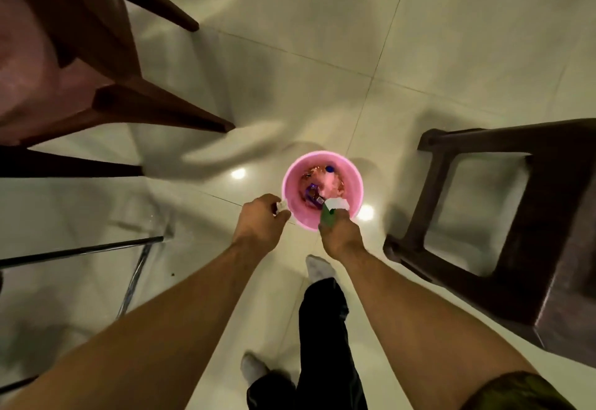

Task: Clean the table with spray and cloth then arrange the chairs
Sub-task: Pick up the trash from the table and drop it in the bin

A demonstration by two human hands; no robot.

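In the head view, looking straight down, both hands hang over a pink bucket (285, 183) that stands on the tiled floor (322, 54) with wrappers and scraps inside. The left hand (261, 222) is curled round a small white wad, seemingly the cloth (281, 207), just at the bucket's near-left rim. The right hand (338, 237) grips the green spray bottle (332, 212); its white head pokes forward over the bucket's near rim, and its long axis runs away from the body. The glass bench (48, 209) with chrome legs lies low to the left of both hands, so the left hand with the cloth is the nearer one, and the spray would have to swing leftward across the body. A reddish chair (64, 54) stands beyond the bench at upper left; a dark chair (516, 232) stands apart on the right, neither one tucked in.
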